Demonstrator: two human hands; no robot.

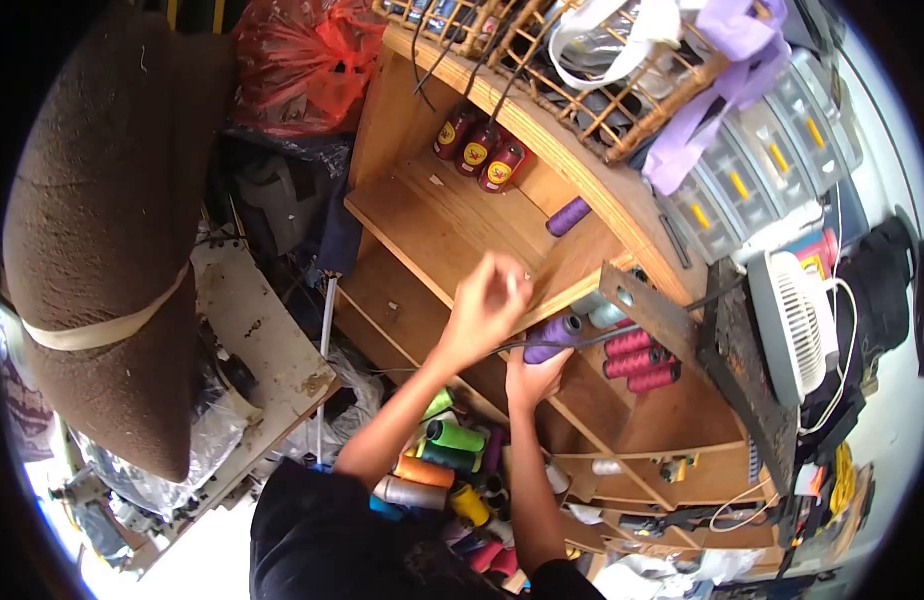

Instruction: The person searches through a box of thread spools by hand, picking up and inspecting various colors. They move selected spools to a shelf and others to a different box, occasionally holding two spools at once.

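My right hand [534, 380] is wrapped round a purple thread spool [554, 338] just below the front edge of a wooden shelf [452, 215]. My left hand [490, 305] is raised in front of that shelf with its fingers curled together. A small pale speck shows at its fingertips, too small to name. Another purple spool [568, 216] lies on the shelf at the right. Dark red spools [475, 150] with yellow labels stand at its back left. Crimson spools [639, 362] are stacked in the compartment right of my right hand.
Below my arms lies a heap of spools, among them a green one [456, 436] and an orange one [423, 472]. A dark cable [607, 338] crosses near the purple spool. A wicker basket [622, 135] and plastic drawers [752, 170] sit above. At right is a white fan [790, 325].
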